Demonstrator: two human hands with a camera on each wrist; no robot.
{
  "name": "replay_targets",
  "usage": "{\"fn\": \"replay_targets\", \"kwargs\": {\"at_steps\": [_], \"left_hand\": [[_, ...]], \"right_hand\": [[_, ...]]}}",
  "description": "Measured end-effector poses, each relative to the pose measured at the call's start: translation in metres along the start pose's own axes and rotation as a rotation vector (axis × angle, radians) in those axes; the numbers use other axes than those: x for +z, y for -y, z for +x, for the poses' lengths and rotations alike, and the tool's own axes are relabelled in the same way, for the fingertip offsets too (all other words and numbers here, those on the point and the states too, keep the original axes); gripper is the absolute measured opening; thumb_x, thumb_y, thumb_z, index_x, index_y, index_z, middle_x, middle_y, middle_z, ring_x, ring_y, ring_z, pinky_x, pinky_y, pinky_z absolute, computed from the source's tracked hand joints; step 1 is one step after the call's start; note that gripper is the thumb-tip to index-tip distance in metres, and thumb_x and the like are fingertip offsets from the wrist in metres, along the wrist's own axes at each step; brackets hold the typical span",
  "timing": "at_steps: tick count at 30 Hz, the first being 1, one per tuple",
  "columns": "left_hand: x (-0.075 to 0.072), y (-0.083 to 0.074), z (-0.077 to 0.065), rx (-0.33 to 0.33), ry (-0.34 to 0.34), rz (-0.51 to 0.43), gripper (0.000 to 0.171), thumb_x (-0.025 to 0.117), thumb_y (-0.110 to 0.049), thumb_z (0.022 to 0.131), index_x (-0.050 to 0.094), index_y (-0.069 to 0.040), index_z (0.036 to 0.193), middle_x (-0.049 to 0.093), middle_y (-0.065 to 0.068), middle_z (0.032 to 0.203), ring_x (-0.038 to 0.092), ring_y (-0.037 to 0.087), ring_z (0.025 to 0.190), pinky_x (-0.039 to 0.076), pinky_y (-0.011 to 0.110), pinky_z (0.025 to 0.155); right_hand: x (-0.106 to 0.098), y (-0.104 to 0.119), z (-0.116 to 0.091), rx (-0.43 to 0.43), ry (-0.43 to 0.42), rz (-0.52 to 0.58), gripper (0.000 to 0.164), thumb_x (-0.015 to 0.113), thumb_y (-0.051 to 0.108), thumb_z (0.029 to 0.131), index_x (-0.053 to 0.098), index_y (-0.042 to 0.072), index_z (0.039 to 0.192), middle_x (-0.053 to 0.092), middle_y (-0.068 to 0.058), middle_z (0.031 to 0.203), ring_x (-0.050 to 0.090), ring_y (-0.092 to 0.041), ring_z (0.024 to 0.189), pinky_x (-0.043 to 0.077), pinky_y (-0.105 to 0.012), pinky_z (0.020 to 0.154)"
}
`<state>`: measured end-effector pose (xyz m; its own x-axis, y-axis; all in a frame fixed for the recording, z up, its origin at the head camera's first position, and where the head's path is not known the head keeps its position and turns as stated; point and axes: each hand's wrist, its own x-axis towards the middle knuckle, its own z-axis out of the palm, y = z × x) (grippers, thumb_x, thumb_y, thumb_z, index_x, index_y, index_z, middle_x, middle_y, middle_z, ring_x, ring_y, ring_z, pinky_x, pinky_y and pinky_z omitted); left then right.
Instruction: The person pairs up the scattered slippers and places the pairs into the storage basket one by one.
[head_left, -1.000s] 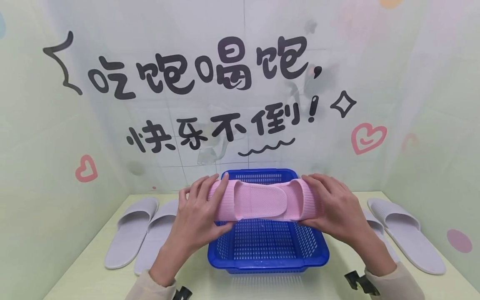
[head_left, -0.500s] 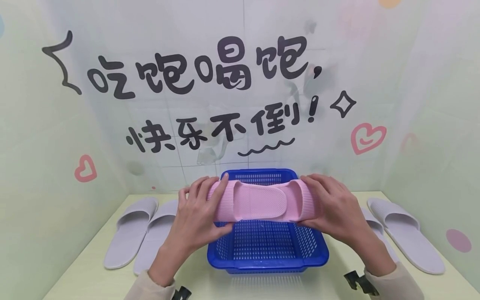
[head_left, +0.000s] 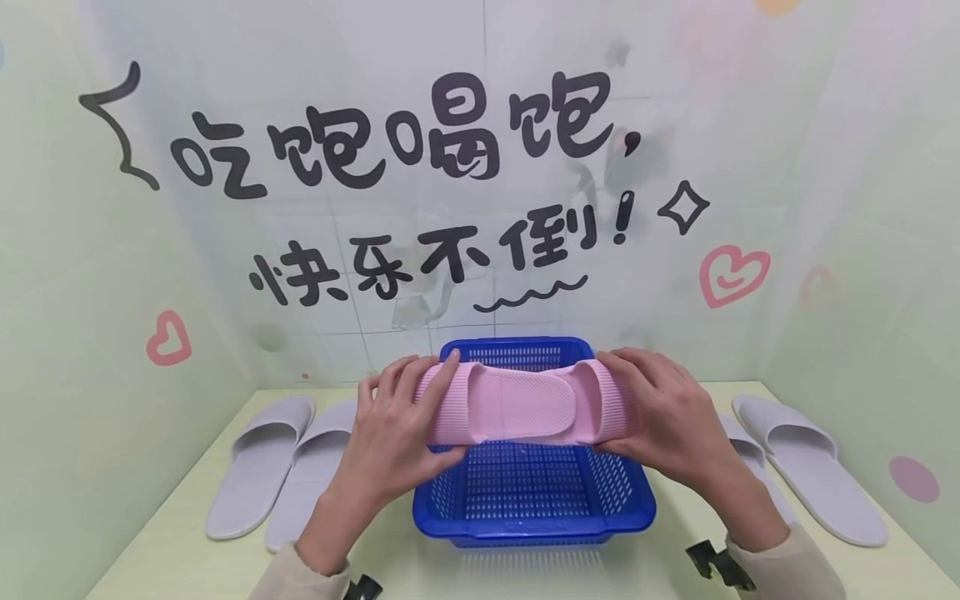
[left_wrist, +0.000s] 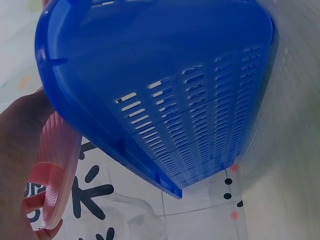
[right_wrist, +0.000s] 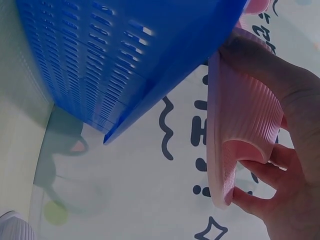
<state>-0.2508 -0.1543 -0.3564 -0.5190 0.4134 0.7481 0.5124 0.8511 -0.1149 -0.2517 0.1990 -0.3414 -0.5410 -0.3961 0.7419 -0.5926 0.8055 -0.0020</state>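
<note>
Above the blue basket (head_left: 534, 528), the left hand (head_left: 393, 429) and right hand (head_left: 671, 421) grip pink slippers (head_left: 523, 405), fingers (head_left: 442, 382) curled round them.

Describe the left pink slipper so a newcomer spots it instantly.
On the pale table stands a blue basket. Across it in the head view, two pink slippers are held in line, toes outward and heel ends overlapping. The left slipper has its ribbed strap at the picture's left; its rounded heel lies on top in full view, while the right slipper has its heel covered.
</note>
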Motion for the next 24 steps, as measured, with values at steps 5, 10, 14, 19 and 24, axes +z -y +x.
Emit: {"fn": "replay_targets", "kwargs": {"at_steps": [5,10,14,19,24], "left_hand": [[0.0001,-0.0005,0.0001,0.004,-0.002,0.002,0.119,0.091,-0.061,0.057,0.04,-0.025,0.159,0.058,0.011,0.14,0.051,0.036,0.129,0.046,0.053,0.089],[-0.0015,-0.0008,0.0,0.006,0.006,0.009,0.12,0.093,-0.061,0.057,0.04,-0.025,0.159,0.057,0.01,0.141,0.051,0.036,0.129,0.046,0.054,0.089],[-0.0022,-0.0015,-0.0001,0.009,0.009,0.014,0.119,0.093,-0.059,0.058,0.04,-0.025,0.159,0.057,0.01,0.142,0.051,0.037,0.129,0.047,0.054,0.089],[-0.0032,-0.0028,0.0,0.003,0.01,0.01,0.119,0.094,-0.059,0.058,0.04,-0.025,0.159,0.057,0.01,0.142,0.051,0.036,0.129,0.047,0.054,0.09],[-0.0038,-0.0038,0.0008,0.011,0.004,0.014,0.12,0.094,-0.059,0.057,0.04,-0.025,0.159,0.057,0.01,0.142,0.051,0.036,0.129,0.047,0.054,0.089]], "right_hand": [[0.0013,0.001,0.0001,0.003,0.008,-0.013,0.107,0.101,0.054,0.048,0.062,0.013,0.138,0.066,-0.01,0.132,0.062,-0.032,0.12,0.057,-0.058,0.092],[0.0014,0.0016,-0.0001,0.008,0.015,-0.015,0.107,0.1,0.055,0.049,0.061,0.013,0.139,0.065,-0.01,0.133,0.061,-0.032,0.121,0.057,-0.059,0.093],[0.0011,0.0021,-0.0006,0.009,0.018,-0.011,0.107,0.1,0.053,0.049,0.061,0.014,0.14,0.065,-0.01,0.133,0.061,-0.032,0.121,0.056,-0.059,0.093],[0.0018,0.0024,-0.0004,0.007,0.013,-0.018,0.107,0.101,0.053,0.049,0.061,0.014,0.139,0.065,-0.011,0.133,0.061,-0.032,0.12,0.057,-0.058,0.093],[0.0016,0.0027,0.0,-0.002,0.003,-0.014,0.108,0.103,0.05,0.046,0.061,0.013,0.139,0.065,-0.01,0.133,0.061,-0.031,0.119,0.056,-0.058,0.093]]}}
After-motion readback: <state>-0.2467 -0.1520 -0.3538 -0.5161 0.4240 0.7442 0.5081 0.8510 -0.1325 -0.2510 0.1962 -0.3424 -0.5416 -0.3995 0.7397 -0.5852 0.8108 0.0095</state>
